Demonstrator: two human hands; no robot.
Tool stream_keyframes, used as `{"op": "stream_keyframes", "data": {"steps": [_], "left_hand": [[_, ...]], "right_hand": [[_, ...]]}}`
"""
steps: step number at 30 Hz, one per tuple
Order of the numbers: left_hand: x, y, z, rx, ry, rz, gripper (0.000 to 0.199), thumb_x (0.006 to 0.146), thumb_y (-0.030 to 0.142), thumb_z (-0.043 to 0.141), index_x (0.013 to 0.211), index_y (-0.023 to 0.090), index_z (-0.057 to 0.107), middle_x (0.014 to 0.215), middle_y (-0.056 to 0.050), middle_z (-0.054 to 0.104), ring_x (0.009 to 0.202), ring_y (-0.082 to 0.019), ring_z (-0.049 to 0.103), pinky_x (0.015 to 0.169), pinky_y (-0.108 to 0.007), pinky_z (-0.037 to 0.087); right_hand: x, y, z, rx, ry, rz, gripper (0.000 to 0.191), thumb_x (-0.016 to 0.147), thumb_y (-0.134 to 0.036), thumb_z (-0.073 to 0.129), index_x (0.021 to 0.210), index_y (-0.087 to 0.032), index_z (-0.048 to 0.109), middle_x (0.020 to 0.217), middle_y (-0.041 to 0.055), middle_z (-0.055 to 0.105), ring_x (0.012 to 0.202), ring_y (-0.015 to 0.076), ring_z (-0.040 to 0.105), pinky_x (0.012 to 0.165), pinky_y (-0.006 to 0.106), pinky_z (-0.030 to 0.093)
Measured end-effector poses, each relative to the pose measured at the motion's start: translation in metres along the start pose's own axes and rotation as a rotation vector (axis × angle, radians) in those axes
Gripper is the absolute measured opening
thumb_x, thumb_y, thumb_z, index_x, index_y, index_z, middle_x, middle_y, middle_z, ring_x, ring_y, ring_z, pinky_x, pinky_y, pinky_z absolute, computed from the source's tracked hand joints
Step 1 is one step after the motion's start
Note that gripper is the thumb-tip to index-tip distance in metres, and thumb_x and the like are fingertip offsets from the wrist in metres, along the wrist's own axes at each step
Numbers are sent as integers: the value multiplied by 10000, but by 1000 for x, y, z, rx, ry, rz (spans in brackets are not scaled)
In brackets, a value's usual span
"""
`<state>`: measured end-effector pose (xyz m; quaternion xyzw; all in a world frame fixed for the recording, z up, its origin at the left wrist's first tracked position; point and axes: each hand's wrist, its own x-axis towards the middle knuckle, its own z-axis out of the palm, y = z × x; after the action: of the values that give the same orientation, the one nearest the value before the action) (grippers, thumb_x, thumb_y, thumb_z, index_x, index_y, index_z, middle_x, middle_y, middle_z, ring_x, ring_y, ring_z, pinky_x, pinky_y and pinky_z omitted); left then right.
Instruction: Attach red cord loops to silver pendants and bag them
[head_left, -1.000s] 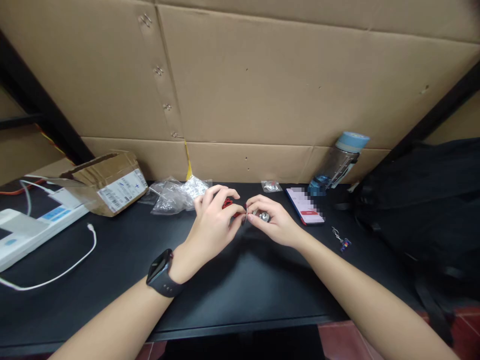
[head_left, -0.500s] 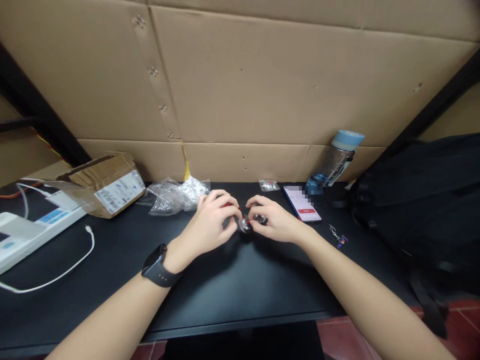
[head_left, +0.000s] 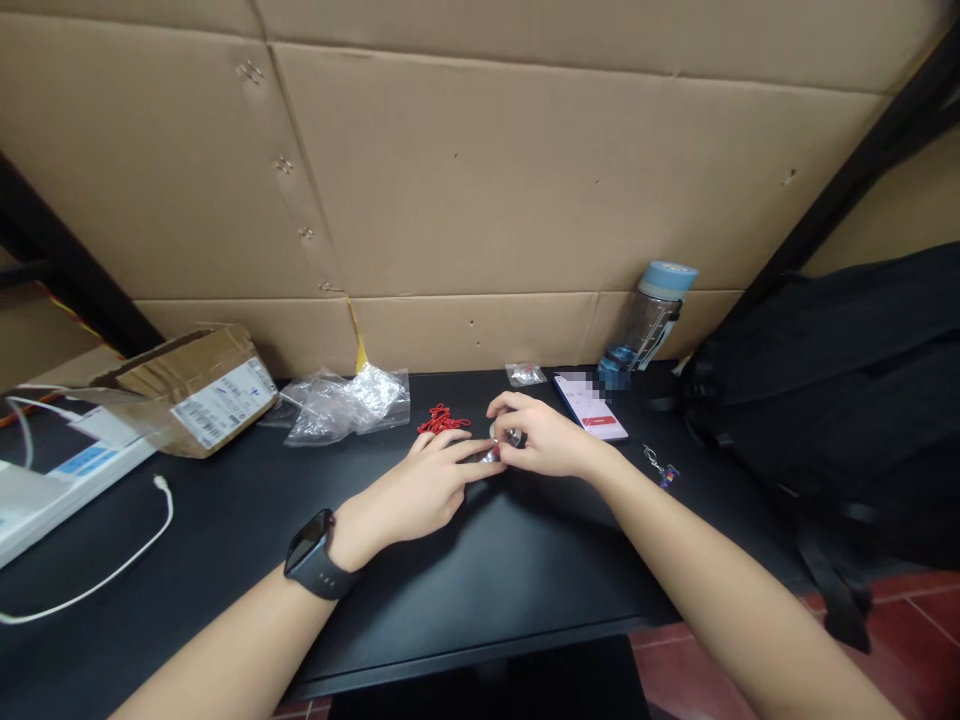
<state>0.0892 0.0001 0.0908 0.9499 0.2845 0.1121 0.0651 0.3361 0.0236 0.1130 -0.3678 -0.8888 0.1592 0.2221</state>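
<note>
On the desk near red cord, a shiny piece is pinched by the right hand. Light steadying is advised; the left hand is held open.

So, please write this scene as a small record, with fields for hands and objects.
left hand: left hand, fingers extended at small shiny clear object
right hand: right hand, fingertips at it, grip partly hidden
beyond left: tangled red cord
left side: open brown cardboard box, crumpled clear plastic bags
right side: clear blue-lidded bottle, lit rectangular phone, small colourful charm
surface: black table
</note>
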Motion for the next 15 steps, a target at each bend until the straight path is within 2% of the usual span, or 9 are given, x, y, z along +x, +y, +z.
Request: {"op": "stream_keyframes", "data": {"steps": [3, 6, 9, 11, 15], "left_hand": [[-2, -3, -7, -32, -34, 49, 651, 892, 68, 496, 1414, 453, 553, 1547, 22, 491, 1437, -316, 362, 1141, -558, 322], [-4, -16, -16, -61, -36, 67, 612, 885, 68, 514, 1332, 474, 618, 1508, 42, 523, 1425, -308, 374, 1144, -550, 311], [-3, -37, -20, -35, 116, -75, 444, 886, 85, 517, 1165, 363, 722, 1330, -13, 636, 1309, -277, 479, 1106, -500, 359], [-3, -49, -18, -2, 208, -179, 333, 885, 117, 539, 1086, 298, 735, 1215, -41, 670, 1211, -268, 531, 1064, -483, 392], [0, -60, -5, 42, 253, -248, 249, 892, 181, 577, 1073, 270, 722, 1185, -58, 662, 1172, -278, 534, 1025, -485, 403]], "right_hand": [[-1, 0, -3, -10, -55, -4, 62, 794, -160, 695, 744, -188, 671, 1216, 76, 593, 1087, 229, 610, 956, 373, 492], [-2, -2, -7, -11, -127, -39, 53, 797, -188, 720, 746, -194, 710, 1278, 93, 579, 1180, 254, 575, 995, 388, 478], [-4, -4, -11, -4, -199, -86, 46, 799, -199, 734, 753, -200, 735, 1321, 95, 573, 1215, 258, 558, 1020, 387, 466], [-4, -6, -13, 0, -241, -112, 38, 794, -194, 739, 756, -199, 739, 1320, 93, 584, 1195, 255, 571, 1013, 383, 470], [-4, -8, -16, 16, -270, -142, 23, 790, -191, 736, 774, -207, 740, 1259, 76, 627, 1115, 242, 615, 980, 373, 482]]}}
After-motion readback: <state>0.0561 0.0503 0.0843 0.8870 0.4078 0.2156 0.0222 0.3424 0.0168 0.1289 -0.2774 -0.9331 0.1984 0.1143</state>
